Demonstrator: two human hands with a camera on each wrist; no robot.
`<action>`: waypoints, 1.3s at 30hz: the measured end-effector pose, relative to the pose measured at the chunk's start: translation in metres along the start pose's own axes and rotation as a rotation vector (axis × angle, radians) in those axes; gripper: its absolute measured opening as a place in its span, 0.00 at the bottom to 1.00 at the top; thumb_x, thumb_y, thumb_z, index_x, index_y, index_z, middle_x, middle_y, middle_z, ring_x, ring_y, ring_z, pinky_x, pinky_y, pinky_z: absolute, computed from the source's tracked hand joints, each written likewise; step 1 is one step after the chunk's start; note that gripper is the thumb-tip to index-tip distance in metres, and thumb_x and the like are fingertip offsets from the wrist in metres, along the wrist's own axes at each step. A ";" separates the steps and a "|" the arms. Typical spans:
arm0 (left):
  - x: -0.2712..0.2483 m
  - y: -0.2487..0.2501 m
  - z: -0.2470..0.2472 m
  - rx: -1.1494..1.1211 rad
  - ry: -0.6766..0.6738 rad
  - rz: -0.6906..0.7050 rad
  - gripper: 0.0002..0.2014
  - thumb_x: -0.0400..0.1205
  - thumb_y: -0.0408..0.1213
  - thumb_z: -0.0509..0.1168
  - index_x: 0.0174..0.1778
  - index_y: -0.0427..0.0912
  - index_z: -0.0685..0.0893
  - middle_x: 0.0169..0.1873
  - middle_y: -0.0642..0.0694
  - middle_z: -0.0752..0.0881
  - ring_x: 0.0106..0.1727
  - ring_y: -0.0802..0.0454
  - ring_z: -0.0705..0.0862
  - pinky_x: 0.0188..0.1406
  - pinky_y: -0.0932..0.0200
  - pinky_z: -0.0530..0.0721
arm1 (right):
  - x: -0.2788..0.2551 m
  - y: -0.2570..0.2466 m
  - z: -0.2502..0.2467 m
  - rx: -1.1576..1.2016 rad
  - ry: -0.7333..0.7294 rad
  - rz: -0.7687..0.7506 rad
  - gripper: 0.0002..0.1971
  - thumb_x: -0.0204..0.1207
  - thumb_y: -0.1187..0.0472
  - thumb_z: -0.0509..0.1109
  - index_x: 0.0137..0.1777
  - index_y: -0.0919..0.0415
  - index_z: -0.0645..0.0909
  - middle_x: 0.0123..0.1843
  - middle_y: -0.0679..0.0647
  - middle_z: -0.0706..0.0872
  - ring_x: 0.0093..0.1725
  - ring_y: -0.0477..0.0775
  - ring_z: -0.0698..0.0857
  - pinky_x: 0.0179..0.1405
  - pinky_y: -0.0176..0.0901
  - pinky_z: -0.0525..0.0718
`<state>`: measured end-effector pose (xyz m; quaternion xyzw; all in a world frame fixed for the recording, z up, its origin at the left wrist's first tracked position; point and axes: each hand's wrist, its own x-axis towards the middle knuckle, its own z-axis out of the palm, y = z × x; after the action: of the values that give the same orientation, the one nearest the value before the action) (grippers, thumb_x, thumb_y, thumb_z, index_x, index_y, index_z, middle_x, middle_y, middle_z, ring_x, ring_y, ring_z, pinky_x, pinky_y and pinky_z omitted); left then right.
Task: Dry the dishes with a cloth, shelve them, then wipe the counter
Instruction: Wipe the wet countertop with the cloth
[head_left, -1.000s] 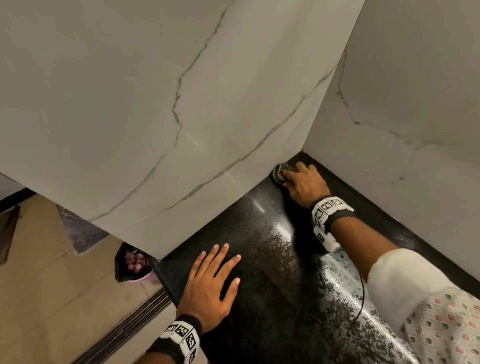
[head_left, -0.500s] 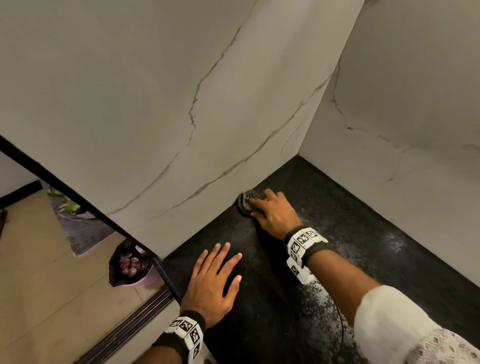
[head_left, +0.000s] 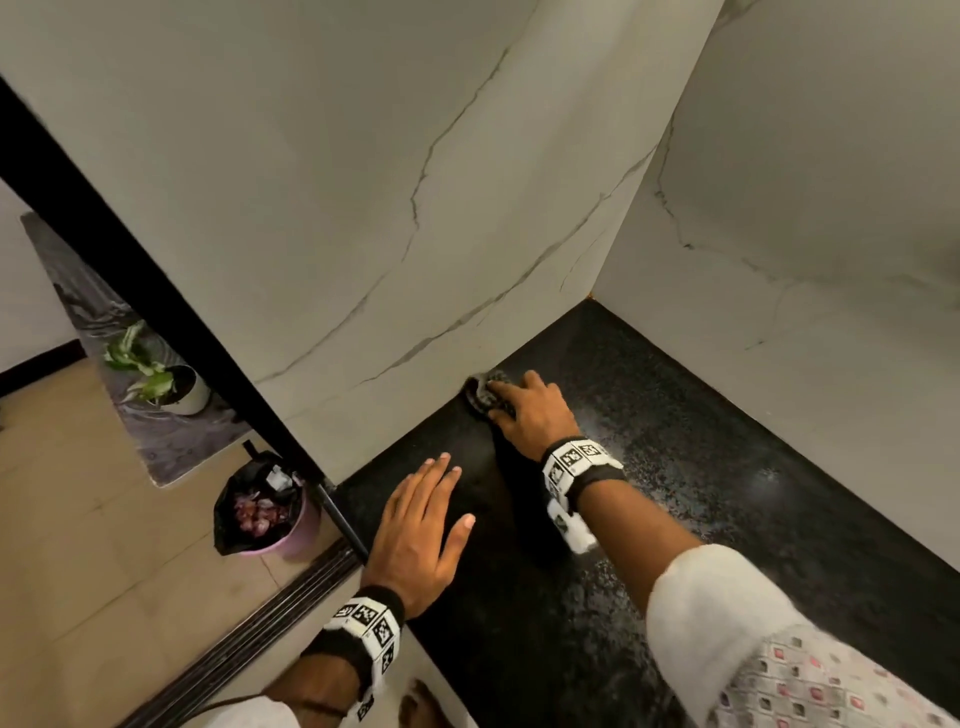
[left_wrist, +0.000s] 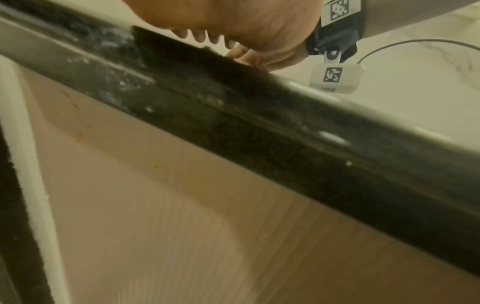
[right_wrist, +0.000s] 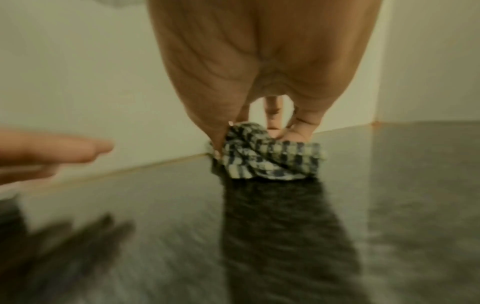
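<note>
The right hand (head_left: 530, 410) has come away from the far corner of the black granite counter (head_left: 727, 467) and now works along the foot of the marble-look wall (head_left: 363, 208), closer to the left hand (head_left: 415, 525) than it was a second ago; the bunched checked cloth (right_wrist: 270, 156) has travelled with it, still pressed down where counter meets wall; I take that as the last stage of the job, the wiping, with this back edge being swept toward the counter's open end, and no dishes show anywhere in these views.

The grip on the cloth is close; from the right wrist view the fingers (right_wrist: 275, 115) curl down onto the wad and the thumb pinches its side, so the cloth is held as well as pushed; its front fold lies on the stone.

The left hand lies flat on the counter near the front edge, fingers straight and a little spread, holding nothing; it looks like a brace for the reach.

Beyond the counter's end, on the floor, stand a pink bin (head_left: 270, 514) lined with a black bag and a potted plant (head_left: 161, 379).
</note>
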<state>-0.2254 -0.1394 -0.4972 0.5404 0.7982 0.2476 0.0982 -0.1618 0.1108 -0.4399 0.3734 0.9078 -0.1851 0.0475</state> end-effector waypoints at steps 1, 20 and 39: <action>-0.004 -0.003 -0.003 0.000 0.017 -0.025 0.32 0.92 0.59 0.49 0.90 0.46 0.66 0.92 0.49 0.60 0.93 0.53 0.56 0.91 0.48 0.56 | 0.001 -0.007 0.001 0.035 0.027 0.116 0.26 0.88 0.45 0.67 0.85 0.41 0.73 0.75 0.58 0.73 0.67 0.70 0.77 0.66 0.65 0.86; -0.046 -0.080 -0.053 -0.185 -0.046 -0.174 0.29 0.92 0.55 0.49 0.90 0.50 0.67 0.89 0.55 0.66 0.90 0.63 0.60 0.90 0.54 0.63 | -0.052 -0.068 0.049 0.105 -0.064 -0.164 0.26 0.87 0.42 0.66 0.85 0.39 0.73 0.70 0.54 0.72 0.64 0.63 0.76 0.64 0.65 0.86; -0.046 -0.094 -0.084 0.065 -0.331 -0.097 0.44 0.83 0.15 0.57 0.94 0.45 0.51 0.91 0.57 0.46 0.93 0.57 0.46 0.85 0.66 0.42 | -0.091 -0.123 0.066 0.074 -0.069 -0.039 0.27 0.87 0.43 0.67 0.85 0.36 0.71 0.76 0.55 0.70 0.71 0.65 0.74 0.64 0.64 0.87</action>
<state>-0.3189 -0.2330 -0.4772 0.5377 0.8036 0.1243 0.2228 -0.1860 -0.0540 -0.4436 0.3506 0.9052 -0.2323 0.0615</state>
